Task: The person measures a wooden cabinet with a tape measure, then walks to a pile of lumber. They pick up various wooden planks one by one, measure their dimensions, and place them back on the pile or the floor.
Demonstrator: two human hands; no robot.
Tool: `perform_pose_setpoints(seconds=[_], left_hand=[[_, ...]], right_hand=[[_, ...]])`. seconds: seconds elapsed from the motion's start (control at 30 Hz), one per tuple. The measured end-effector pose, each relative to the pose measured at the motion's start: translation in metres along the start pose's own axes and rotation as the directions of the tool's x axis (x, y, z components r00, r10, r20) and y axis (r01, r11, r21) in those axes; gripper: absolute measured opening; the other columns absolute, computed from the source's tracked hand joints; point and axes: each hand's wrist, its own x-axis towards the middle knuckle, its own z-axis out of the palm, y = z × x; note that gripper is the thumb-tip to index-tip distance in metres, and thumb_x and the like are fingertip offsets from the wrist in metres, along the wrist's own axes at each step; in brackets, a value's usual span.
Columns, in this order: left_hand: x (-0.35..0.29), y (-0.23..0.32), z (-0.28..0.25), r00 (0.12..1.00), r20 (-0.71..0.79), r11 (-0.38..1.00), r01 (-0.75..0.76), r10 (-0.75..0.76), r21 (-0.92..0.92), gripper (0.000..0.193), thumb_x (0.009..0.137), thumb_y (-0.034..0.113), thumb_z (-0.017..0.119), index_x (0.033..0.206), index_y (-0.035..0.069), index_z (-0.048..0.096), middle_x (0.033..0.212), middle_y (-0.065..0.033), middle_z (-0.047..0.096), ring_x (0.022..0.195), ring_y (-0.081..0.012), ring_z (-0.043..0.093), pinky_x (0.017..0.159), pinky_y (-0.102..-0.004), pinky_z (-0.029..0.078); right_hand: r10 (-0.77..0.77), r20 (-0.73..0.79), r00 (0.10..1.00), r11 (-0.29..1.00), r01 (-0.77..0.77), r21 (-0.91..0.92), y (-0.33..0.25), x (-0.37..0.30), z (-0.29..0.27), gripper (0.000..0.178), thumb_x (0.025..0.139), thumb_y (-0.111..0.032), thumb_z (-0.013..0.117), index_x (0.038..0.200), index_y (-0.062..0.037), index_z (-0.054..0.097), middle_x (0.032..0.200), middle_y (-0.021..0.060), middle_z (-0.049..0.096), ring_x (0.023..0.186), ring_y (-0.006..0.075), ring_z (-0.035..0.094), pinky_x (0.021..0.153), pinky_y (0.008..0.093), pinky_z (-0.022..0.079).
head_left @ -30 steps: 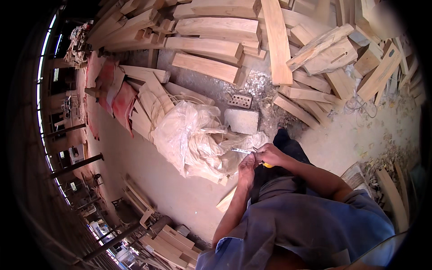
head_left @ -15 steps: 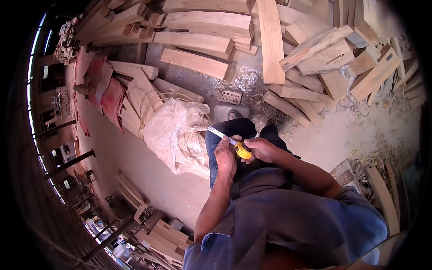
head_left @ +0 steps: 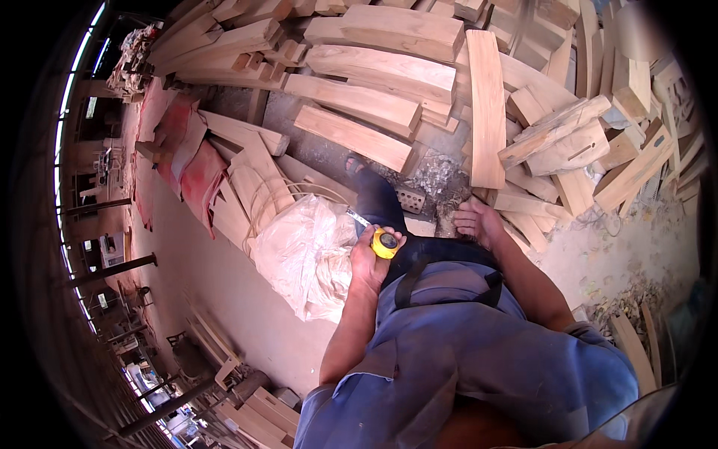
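Note:
A yellow tape measure [head_left: 384,243] with a dark round centre is held in my left hand [head_left: 366,258], in front of my lap. A short stretch of its white blade [head_left: 357,217] sticks out past my fingers, up and to the left. My right hand [head_left: 479,221] is off the tape, over my right leg, with its fingers apart and nothing in them. Beyond that hand, a long pale board [head_left: 486,112] lies across the stacked timber. A crumpled translucent plastic sheet [head_left: 303,254] lies left of my left hand.
Curved timber beams [head_left: 381,67] are piled ahead. Offcuts [head_left: 568,138] lie heaped at the right, near wood shavings [head_left: 636,299]. A perforated block [head_left: 410,199] lies by my leg. Red sheeting [head_left: 198,168] drapes over boards at the left.
My right hand has let go of the tape measure and moved right and forward. My left hand keeps the tape. My left leg now stretches forward, and the view has shifted.

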Motion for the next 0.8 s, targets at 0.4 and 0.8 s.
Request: perform_pose_setpoints(seconds=[0.4,0.8], left_hand=[[0.235,0.283,-0.112,0.967,-0.098,0.963,-0.22,0.237,0.158,0.022,0.1,0.023,0.044,0.094,0.004,0.055,0.078,-0.0125,0.061,0.07,-0.0242,0.061,0.073,-0.0362,0.052],[0.379,0.397,-0.117,0.943,-0.325,0.992,-0.033,0.07,0.119,0.019,0.096,0.027,0.05,0.089,0.009,0.052,0.071,-0.007,0.058,0.066,-0.0216,0.057,0.075,-0.0389,0.051]], right_hand=[[0.156,-0.472,0.868,0.915,-0.307,-0.263,-0.047,0.164,0.149,0.03,0.099,-0.038,0.047,0.108,-0.0119,0.057,0.095,0.0092,0.065,0.074,0.0234,0.061,0.069,0.0352,0.05],[0.087,-0.606,0.791,0.929,-0.284,-0.237,-0.156,0.269,0.282,0.036,0.097,-0.031,0.047,0.12,-0.0039,0.056,0.097,0.0083,0.063,0.078,0.0216,0.06,0.069,0.0347,0.05]])
